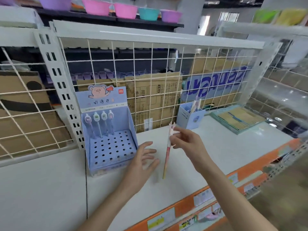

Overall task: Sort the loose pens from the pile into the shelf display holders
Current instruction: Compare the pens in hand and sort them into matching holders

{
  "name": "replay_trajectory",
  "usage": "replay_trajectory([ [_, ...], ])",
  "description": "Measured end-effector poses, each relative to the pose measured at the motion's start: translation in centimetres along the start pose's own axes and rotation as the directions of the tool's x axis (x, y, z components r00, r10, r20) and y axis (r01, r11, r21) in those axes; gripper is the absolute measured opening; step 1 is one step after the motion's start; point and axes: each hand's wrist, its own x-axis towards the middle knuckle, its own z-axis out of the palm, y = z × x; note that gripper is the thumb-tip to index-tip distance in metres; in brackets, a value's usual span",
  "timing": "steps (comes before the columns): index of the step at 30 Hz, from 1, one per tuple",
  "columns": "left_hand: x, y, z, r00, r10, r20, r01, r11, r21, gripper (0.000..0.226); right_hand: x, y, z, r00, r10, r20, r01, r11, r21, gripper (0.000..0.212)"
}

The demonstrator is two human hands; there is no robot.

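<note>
A single wide-angle camera worn on the person's head looks forward and down over a white shelf [50,189], close enough that both forearms enter from the bottom edge of the frame. The view faces a wire grid back panel [150,80] spanning the middle, its straight lines bowed by the lens. A pen display holder [108,135] stands left of centre at near range; the orange shelf edge [233,177] runs diagonally across the lower right. Upper corners are blurred.
</note>
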Motion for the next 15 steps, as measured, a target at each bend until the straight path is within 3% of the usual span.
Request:
replay_trajectory([
  [10,6.2,0.3,6.7,0.975,0.064,-0.211,0.006,0.949,0.317,0.045,7.8,1.0,-13.4,0.983,-0.093,-0.161,0.102,0.993,0.052,0.012],
  [15,10.6,1.5,13.2,0.965,0.14,-0.22,-0.025,0.89,0.455,0.049,13.2,1.9,-19.9,0.957,-0.146,-0.249,0.182,0.975,0.127,0.008],
])
